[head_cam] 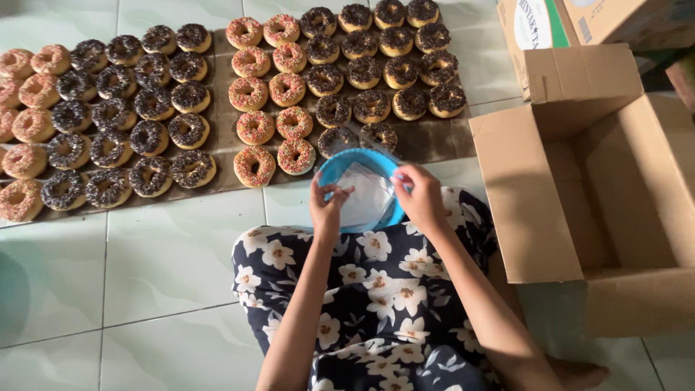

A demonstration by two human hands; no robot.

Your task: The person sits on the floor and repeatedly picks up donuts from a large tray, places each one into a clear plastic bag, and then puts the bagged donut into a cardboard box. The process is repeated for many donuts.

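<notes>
Right now my left hand [327,206] and my right hand [420,194] both pinch the edges of a clear plastic bag [365,197], each grip closed on it, holding it just above a round blue plate [346,165] that sits at my knees on the tiled floor [166,261]. The bag lies between my two hands, over the middle of the plate; whether it touches the plate I cannot tell. Beyond the plate, brown paper sheets [434,137] on the floor carry rows of doughnuts: pink-glazed ones with coloured sprinkles [255,166] nearest the plate, chocolate-sprinkled ones [362,72] further back and to the left. On my right an open cardboard box [536,188] stands near my knee, flaps spread. My lap is covered by dark flowered fabric [384,304].
</notes>
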